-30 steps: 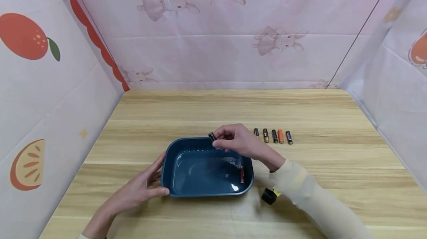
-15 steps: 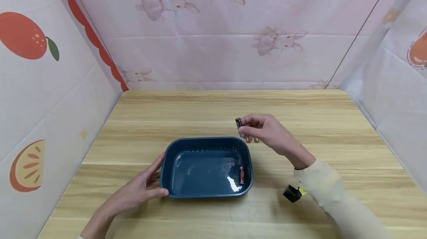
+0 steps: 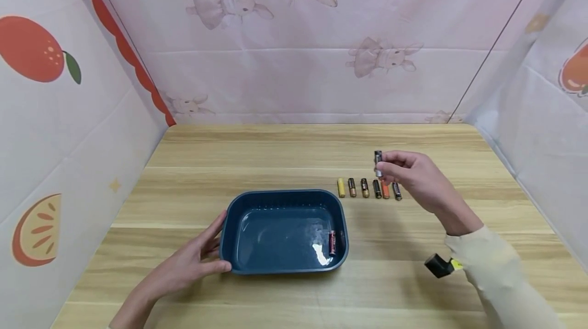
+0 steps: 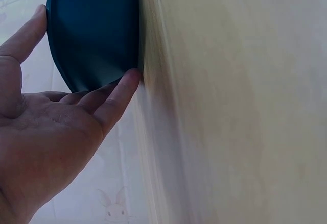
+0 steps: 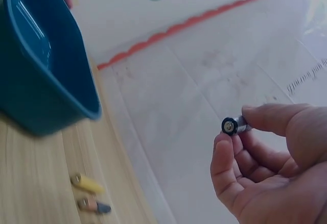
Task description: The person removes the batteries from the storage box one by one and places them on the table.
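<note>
A dark blue tub stands on the table with a red battery inside near its right wall. My left hand rests against the tub's left end, fingers fairly straight, thumb at the near corner. In the left wrist view, fingertips touch the tub wall close to the tabletop. Between thumb and fingertips, my right hand pinches a black and silver battery, held upright above the table. Its end faces the camera in the right wrist view. Below it runs a row of batteries, including yellow and orange ones.
Wood-grain table runs back to a pink rabbit-print cloth. White printed cloths close off both sides. A black block-shaped object sits by the right sleeve.
My right hand has carried the black and silver battery from over the tub's far rim to the right, above the battery row. My left hand stays at the tub.
</note>
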Demonstrator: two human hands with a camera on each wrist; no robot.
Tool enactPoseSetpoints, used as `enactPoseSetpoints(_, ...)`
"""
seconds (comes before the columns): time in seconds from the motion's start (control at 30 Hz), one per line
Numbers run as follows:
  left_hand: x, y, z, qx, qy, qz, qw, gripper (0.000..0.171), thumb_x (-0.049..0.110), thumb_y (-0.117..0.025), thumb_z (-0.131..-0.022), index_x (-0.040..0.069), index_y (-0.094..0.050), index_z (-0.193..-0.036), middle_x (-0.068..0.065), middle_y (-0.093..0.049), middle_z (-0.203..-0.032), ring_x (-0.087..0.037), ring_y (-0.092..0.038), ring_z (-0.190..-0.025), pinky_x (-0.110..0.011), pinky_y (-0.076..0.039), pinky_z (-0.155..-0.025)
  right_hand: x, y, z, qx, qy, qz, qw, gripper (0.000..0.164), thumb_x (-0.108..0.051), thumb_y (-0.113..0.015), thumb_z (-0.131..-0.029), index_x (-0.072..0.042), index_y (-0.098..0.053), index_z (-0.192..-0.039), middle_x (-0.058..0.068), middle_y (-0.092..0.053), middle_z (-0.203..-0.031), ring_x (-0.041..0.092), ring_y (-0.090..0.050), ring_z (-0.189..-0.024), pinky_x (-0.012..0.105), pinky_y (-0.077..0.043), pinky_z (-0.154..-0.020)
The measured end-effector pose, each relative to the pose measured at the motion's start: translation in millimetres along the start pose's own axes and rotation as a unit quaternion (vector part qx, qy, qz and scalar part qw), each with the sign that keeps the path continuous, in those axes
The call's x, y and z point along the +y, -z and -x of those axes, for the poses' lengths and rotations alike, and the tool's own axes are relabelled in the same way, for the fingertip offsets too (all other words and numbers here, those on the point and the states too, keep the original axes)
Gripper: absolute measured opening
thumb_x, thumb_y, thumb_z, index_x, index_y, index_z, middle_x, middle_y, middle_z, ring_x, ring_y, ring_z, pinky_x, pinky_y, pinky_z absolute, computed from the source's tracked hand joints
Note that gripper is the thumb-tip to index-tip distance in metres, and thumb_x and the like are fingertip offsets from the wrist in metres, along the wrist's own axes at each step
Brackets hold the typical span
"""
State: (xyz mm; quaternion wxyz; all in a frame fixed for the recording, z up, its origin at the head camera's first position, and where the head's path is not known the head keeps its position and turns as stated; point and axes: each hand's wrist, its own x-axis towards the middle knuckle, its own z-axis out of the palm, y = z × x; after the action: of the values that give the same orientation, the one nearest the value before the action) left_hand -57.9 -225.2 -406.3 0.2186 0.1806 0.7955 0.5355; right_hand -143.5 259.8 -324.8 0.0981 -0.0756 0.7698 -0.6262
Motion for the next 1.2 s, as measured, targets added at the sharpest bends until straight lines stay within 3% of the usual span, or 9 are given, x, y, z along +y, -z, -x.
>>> enactPoseSetpoints(0.2,1.6,0.4,0.2,-0.001,0.005,0.003,1.0,0.099,0.014,-0.073,-0.098,0.019,-0.003,-0.168,-0.03,-0.01,-0.168,-0.054,-0.038,-0.142,-0.04,-0.048,-0.108,12,26,7,0.021,-0.016,-0.048,0.999,0.01,-0.016,-0.067,-0.103,-0.01,-0.073,-0.106,-0.003,-0.07,-0.096,0.012,-0.065,-0.082,0.025,-0.055,-0.081)
enactPoseSetpoints(0.47,1.5,1.1,0.0,-0.006,0.002,0.014,0.9999,0.099,0.013,-0.072,-0.098,0.017,-0.002,-0.168,-0.03,-0.009,-0.168,-0.055,-0.037,-0.142,-0.035,-0.049,-0.106,27,47,13,0.031,-0.021,-0.089,0.995,0.011,-0.016,-0.068,-0.102,-0.005,-0.07,-0.105,0.0,-0.068,-0.093,0.013,-0.064,-0.082,0.024,-0.056,-0.074)
enactPoseSetpoints(0.67,0.6,1.1,-0.1,-0.009,-0.003,0.017,0.9998,0.099,0.012,-0.072,-0.098,0.016,-0.002,-0.167,-0.031,-0.009,-0.167,-0.056,-0.036,-0.142,-0.033,-0.048,-0.107,41,56,15,0.038,-0.025,-0.092,0.995,0.019,-0.017,-0.067,-0.103,0.001,-0.065,-0.109,0.001,-0.068,-0.093,0.014,-0.063,-0.082,0.025,-0.057,-0.072)
enactPoseSetpoints(0.83,0.1,1.1,0.5,-0.011,-0.004,0.018,0.9998,0.099,0.012,-0.072,-0.098,0.017,-0.001,-0.167,-0.032,-0.009,-0.167,-0.056,-0.036,-0.142,-0.033,-0.049,-0.106,57,65,13,0.051,-0.045,-0.069,0.995,0.019,-0.019,-0.067,-0.103,-0.001,-0.065,-0.11,0.002,-0.067,-0.092,0.013,-0.064,-0.081,0.024,-0.058,-0.07)
enactPoseSetpoints(0.93,-0.2,0.9,1.3,-0.011,-0.002,0.018,0.9998,0.099,0.013,-0.072,-0.099,0.019,-0.001,-0.168,-0.033,-0.01,-0.166,-0.057,-0.036,-0.141,-0.034,-0.049,-0.106,66,69,12,0.06,-0.063,-0.022,0.996,0.022,-0.022,-0.065,-0.104,-0.001,-0.065,-0.113,-0.001,-0.068,-0.092,0.011,-0.064,-0.081,0.024,-0.058,-0.07)
enactPoseSetpoints(1.1,-0.1,0.6,2.2,-0.01,0.003,0.015,0.9998,0.099,0.014,-0.072,-0.099,0.02,-0.001,-0.168,-0.033,-0.01,-0.166,-0.056,-0.036,-0.142,-0.039,-0.049,-0.106,81,72,12,0.057,-0.093,0.067,0.992,0.044,-0.026,-0.061,-0.107,0.013,-0.058,-0.127,-0.001,-0.069,-0.092,0.011,-0.064,-0.08,0.027,-0.058,-0.072)
enactPoseSetpoints(1.2,0.6,0.6,2.3,-0.009,0.004,0.013,0.9999,0.099,0.014,-0.072,-0.099,0.021,-0.001,-0.168,-0.032,-0.01,-0.167,-0.056,-0.036,-0.142,-0.039,-0.049,-0.106,89,70,11,0.061,-0.107,0.094,0.988,0.052,-0.026,-0.061,-0.106,0.019,-0.055,-0.131,0.003,-0.071,-0.091,0.012,-0.065,-0.078,0.027,-0.059,-0.072)
